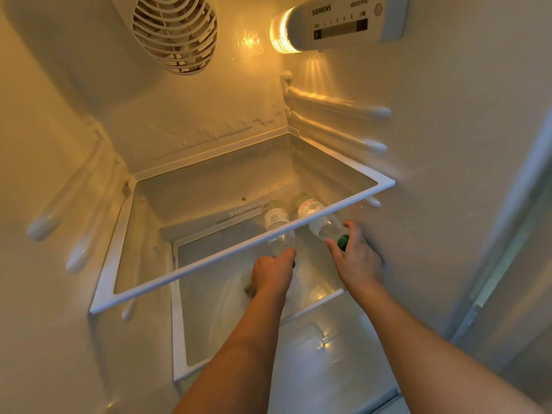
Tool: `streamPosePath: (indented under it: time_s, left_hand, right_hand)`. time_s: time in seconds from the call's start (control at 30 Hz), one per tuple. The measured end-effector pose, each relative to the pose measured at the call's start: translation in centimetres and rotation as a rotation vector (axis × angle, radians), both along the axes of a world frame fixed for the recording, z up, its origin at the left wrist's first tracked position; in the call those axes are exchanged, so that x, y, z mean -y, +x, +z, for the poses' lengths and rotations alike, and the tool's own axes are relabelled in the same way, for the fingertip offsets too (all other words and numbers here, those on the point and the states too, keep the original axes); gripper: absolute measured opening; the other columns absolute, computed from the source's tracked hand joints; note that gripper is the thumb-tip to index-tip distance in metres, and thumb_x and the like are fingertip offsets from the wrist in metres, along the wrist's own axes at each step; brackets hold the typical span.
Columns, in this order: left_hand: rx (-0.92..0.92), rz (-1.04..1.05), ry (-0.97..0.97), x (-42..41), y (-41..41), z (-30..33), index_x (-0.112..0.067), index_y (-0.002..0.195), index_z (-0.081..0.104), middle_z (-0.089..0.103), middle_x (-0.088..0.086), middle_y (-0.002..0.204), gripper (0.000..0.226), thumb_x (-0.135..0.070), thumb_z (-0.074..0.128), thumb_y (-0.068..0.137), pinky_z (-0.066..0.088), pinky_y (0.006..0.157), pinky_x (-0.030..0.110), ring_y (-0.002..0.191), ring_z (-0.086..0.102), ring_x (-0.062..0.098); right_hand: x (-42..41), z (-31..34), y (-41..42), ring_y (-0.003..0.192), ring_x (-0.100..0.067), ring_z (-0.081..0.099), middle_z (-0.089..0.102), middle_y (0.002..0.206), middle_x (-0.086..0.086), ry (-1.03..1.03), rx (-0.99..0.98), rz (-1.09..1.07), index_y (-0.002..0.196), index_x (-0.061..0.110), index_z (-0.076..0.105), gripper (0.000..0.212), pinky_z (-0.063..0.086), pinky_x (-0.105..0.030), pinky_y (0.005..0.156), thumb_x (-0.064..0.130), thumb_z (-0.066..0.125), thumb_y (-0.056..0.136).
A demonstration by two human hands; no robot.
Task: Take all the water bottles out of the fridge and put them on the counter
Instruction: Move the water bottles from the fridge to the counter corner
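Below the glass shelf [239, 255] at centre frame, a person's left hand [273, 274] and right hand [357, 258] are each gripping a green-capped water bottle [276, 222] [316, 218] lying inside the fridge, neither yet reaching the counter.

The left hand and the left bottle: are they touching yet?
Touching. The head view shows the left hand with its fingers wrapped round the neck end of the left bottle.
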State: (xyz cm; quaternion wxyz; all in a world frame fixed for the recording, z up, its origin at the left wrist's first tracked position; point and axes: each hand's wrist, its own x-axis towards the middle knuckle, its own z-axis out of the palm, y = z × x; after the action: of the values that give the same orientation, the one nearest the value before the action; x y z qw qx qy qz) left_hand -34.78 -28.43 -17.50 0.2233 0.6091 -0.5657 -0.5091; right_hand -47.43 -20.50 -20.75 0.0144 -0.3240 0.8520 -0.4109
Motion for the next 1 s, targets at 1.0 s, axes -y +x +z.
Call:
streamPosePath:
  time_s: [1.0]
  left_hand:
    - [-0.279,0.174,-0.339,-14.5,12.7,5.0,-0.014,0.070,0.039,0.056,0.013,0.071,0.030,-0.030,0.061,0.083,0.059,0.068,0.051,0.062,0.071,0.022]
  right_hand:
    - [-13.8,5.0,10.3,0.064,-0.029,0.061,0.063,0.069,-0.004,-0.447,0.062,-0.150,0.097,0.014,0.061,0.042,0.052,-0.040,0.060,0.053,0.047,0.091]
